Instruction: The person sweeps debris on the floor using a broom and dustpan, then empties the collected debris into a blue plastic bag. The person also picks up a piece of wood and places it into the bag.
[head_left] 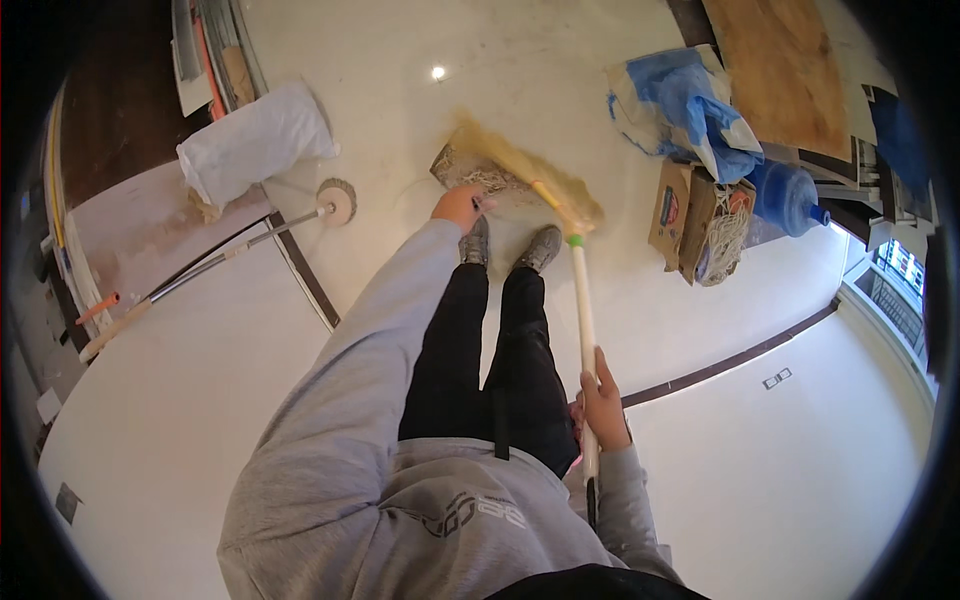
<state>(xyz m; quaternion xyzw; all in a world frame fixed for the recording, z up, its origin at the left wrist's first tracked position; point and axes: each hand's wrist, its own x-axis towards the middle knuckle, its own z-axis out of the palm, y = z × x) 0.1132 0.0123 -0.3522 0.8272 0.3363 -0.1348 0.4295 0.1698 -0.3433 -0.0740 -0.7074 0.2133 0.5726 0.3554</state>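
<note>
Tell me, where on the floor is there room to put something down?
Bare floor lies to the right of the right hand, below the dark floor strip. Another bare patch is left of the grey sleeve, below the long-handled tool. It is crowded by the cardboard boxes and blue water bottle.

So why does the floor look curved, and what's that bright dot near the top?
Head view: the fisheye lens bends the dark floor strip and blackens the corners. The dot is a light's glare on the glossy floor. The broom head is smeared with motion blur, while the right hand on the handle stays sharp.
</note>
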